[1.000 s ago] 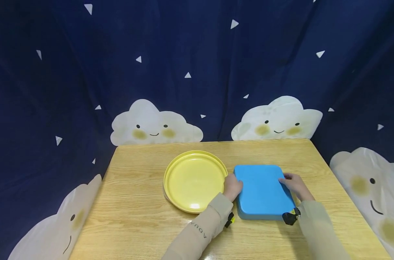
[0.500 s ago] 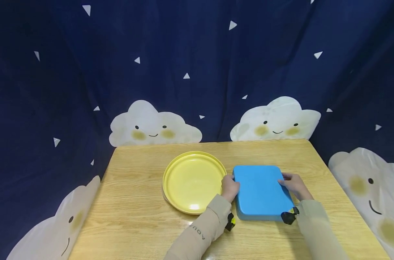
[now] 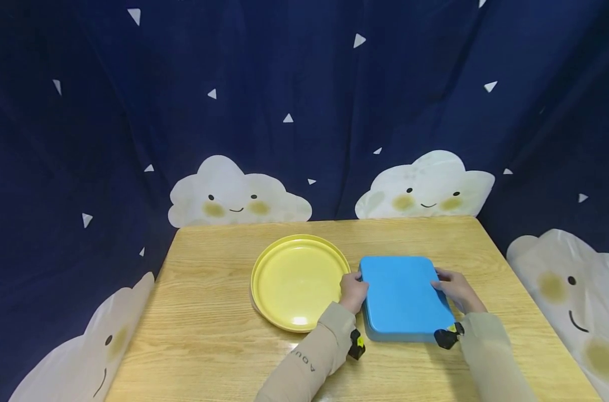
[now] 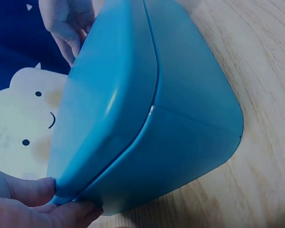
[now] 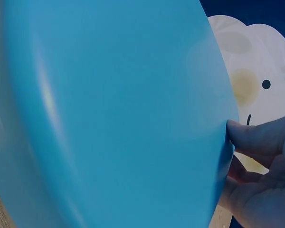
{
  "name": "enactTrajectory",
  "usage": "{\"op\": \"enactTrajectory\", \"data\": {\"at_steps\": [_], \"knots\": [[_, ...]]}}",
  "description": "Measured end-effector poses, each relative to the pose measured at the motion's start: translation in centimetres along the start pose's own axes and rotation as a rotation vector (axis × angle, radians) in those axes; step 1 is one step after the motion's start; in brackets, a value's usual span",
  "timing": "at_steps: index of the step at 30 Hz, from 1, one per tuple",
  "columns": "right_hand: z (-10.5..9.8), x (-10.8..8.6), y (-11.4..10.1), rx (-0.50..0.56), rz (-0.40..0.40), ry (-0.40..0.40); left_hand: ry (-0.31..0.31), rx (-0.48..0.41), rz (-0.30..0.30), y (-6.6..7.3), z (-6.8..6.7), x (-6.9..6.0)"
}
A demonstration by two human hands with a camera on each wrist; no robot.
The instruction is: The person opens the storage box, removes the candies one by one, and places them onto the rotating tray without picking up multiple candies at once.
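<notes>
A blue square box with its lid point(image 3: 405, 296) lies on the wooden table, right of the yellow round plate-like lid point(image 3: 300, 283). At the box's left side, the left hand point(image 3: 353, 291) has its thumb and fingers on the lid's edge; in the left wrist view that hand point(image 4: 42, 202) pinches the rim near the seam between lid point(image 4: 97, 90) and base point(image 4: 180, 147). On the opposite side, the right hand point(image 3: 457, 289) grips the lid's right edge. The right wrist view shows the right thumb on top and the fingers point(image 5: 242, 185) bent beneath the edge.
The wooden table point(image 3: 204, 335) has its back edge against a dark blue curtain point(image 3: 264, 84) with white clouds. The yellow round piece sits close to the left hand and forearm.
The left hand has shifted slightly left and down along the box's left side. The box and the right hand look nearly unmoved.
</notes>
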State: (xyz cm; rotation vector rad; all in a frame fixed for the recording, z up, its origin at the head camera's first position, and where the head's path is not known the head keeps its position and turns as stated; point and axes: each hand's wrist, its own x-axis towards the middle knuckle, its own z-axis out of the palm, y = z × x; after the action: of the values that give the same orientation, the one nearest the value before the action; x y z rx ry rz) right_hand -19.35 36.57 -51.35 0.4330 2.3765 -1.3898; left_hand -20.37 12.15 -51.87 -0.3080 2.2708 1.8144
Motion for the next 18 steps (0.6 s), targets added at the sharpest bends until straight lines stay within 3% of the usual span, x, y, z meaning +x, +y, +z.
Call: {"op": "enactTrajectory", "data": {"at_steps": [10, 18], "knots": [[-0.08, -0.17, 0.35, 0.017, -0.007, -0.011, -0.009, -0.078, -0.072, -0.17, 0.18, 0.07], [-0.11, -0.3, 0.85, 0.053, -0.044, -0.049, -0.003, -0.124, -0.082, -0.5, 0.21, 0.25]]}}
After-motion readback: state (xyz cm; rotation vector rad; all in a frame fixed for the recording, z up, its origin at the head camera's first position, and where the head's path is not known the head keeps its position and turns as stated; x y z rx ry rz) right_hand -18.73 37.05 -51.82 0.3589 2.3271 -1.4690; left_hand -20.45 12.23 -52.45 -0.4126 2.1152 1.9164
